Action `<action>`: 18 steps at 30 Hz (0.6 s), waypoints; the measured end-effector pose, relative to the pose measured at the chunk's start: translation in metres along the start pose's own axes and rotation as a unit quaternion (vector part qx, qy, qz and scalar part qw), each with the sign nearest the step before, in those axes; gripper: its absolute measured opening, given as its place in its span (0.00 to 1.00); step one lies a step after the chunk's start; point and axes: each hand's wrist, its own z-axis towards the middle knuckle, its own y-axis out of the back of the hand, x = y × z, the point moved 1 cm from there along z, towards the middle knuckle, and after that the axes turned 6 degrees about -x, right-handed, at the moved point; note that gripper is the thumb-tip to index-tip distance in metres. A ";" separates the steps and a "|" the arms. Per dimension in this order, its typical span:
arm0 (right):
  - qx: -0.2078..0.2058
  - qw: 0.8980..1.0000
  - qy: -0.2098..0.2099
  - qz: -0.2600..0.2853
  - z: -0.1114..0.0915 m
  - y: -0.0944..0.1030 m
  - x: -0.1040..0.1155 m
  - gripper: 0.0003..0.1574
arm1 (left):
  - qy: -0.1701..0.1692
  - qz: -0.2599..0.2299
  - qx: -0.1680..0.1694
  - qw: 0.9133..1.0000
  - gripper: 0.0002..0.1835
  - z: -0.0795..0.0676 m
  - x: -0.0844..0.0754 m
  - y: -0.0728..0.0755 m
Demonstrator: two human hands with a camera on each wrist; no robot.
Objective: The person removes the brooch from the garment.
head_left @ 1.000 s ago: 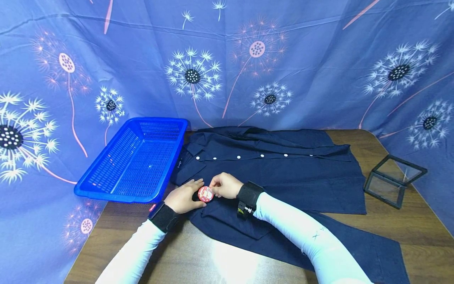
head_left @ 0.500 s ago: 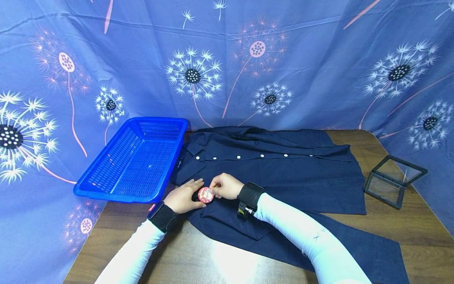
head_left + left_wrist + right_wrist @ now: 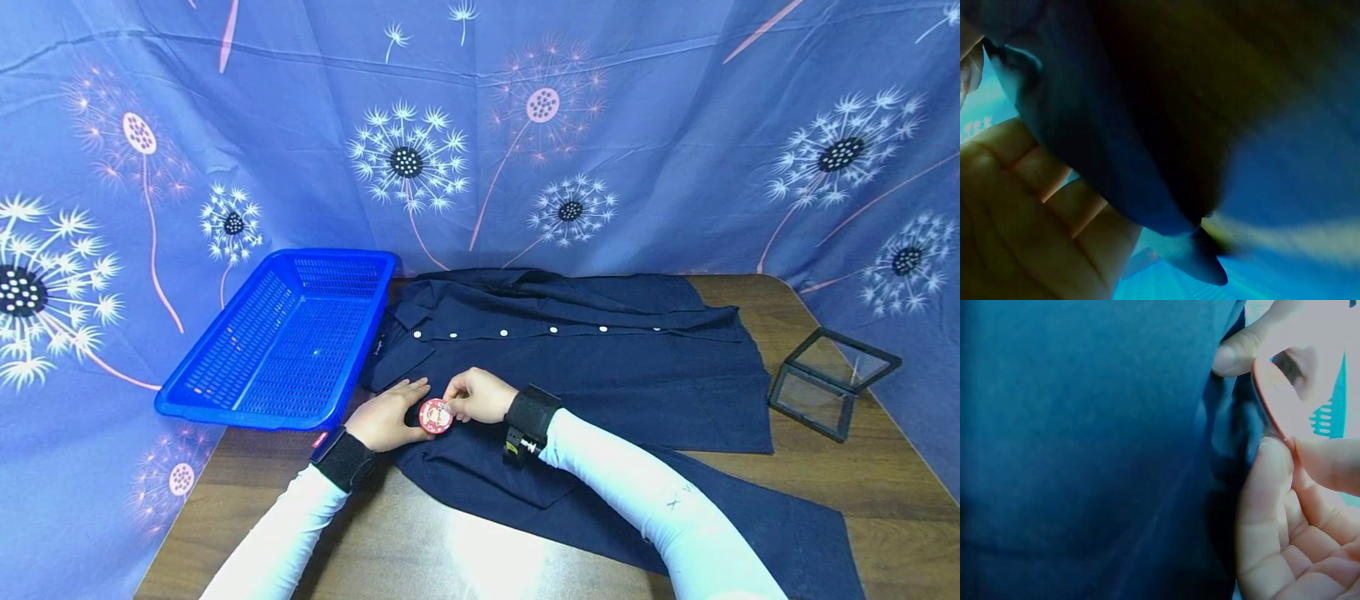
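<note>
A dark navy shirt [image 3: 600,375] lies spread over the table, its row of white buttons facing up. On its chest, below the collar, sits a round red badge [image 3: 436,416] with a white picture. My right hand [image 3: 480,395] pinches the badge's right edge between thumb and forefinger. In the right wrist view the badge [image 3: 1275,400] shows nearly edge-on, beside the cloth. My left hand [image 3: 384,417] rests on the shirt left of the badge, fingers stretched out and thumb close to its lower edge. The badge's back is hidden. Dark cloth covers much of the left wrist view.
A blue plastic basket [image 3: 171,408] stands at the left, close to the shirt's collar. An open black frame with clear panes [image 3: 813,402] lies at the table's right side. A blue dandelion-print cloth [image 3: 480,150] hangs behind the wooden table [image 3: 360,542].
The badge has turned slightly in my right fingers and shifted a little toward me. My left hand stays in nearly the same place on the shirt.
</note>
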 end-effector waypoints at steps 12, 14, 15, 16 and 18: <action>-0.002 1.000 0.000 0.015 -0.003 0.003 0.000 0.05 | 0.005 0.000 0.002 1.000 0.44 0.000 -0.001 0.000; -0.005 1.000 0.001 0.013 -0.003 0.004 -0.001 0.05 | 0.001 -0.002 0.001 1.000 0.44 0.000 -0.001 0.001; -0.006 1.000 0.000 0.013 -0.003 0.004 -0.003 0.05 | 0.000 -0.002 0.000 1.000 0.44 0.000 -0.001 0.001; -0.008 1.000 0.001 0.015 -0.002 0.004 -0.004 0.05 | -0.001 -0.003 0.000 1.000 0.44 0.000 -0.002 0.001; -0.012 1.000 0.002 0.015 -0.003 0.005 -0.006 0.05 | -0.001 -0.003 0.001 1.000 0.44 0.000 -0.001 0.001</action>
